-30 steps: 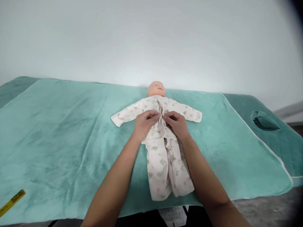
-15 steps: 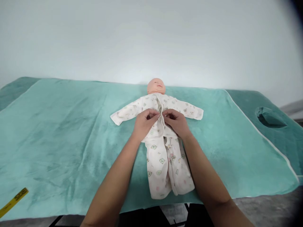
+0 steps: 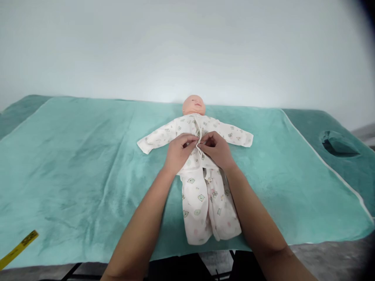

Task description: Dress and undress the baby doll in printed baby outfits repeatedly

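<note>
A baby doll (image 3: 193,104) lies on its back, head away from me, wearing a white printed baby shirt (image 3: 164,135) with both sleeves spread out. Matching baby pants (image 3: 196,207) cover its legs. My left hand (image 3: 179,152) pinches one front edge of the shirt at the chest. From the other side, my right hand (image 3: 217,149) pinches the facing edge, fingertips close to those of my left. Whatever fastener lies between the fingertips is hidden. Above my fingers the front opening shows a narrow gap, and below them the edges meet.
A teal blanket (image 3: 70,164) covers the table, with a darker green cover (image 3: 310,125) under it. That cover has an oval hole (image 3: 340,144) at the right end. A yellow strip (image 3: 19,249) with dark markings lies front left. Behind stands a white wall (image 3: 175,47).
Both hands stay at the shirt front, with the fingertips shifting slightly and the edges drawn closer together. The view has tilted a little.
</note>
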A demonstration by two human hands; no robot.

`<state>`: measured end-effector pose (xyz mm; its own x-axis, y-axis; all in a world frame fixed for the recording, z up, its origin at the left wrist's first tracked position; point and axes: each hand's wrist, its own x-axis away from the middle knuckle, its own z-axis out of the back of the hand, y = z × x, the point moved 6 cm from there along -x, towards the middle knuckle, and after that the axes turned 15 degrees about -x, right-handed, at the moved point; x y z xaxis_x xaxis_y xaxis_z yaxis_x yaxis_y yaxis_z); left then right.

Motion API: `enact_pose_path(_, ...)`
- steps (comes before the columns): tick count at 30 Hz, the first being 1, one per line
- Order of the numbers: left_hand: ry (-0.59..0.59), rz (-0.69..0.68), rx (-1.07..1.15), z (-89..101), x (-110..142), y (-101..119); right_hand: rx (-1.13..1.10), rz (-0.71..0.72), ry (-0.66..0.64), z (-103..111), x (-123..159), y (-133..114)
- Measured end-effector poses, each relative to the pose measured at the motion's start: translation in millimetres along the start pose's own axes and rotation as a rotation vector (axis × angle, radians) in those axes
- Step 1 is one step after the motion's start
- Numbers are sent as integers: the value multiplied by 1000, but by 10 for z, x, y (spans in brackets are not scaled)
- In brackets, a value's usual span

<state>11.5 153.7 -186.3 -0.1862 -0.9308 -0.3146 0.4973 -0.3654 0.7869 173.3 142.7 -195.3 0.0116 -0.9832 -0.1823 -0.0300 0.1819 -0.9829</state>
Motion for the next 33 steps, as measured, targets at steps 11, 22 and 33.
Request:
enact_pose_path(11,-40,108,98,-7,10,-49,47,13,20,3,15,-4)
enact_pose_path(22,77,144,20,0,37,-11,41,-2,50,0,21,-2)
enact_pose_path(33,-45,163,518,-71,13,-143,8,-26,69,26,3,56)
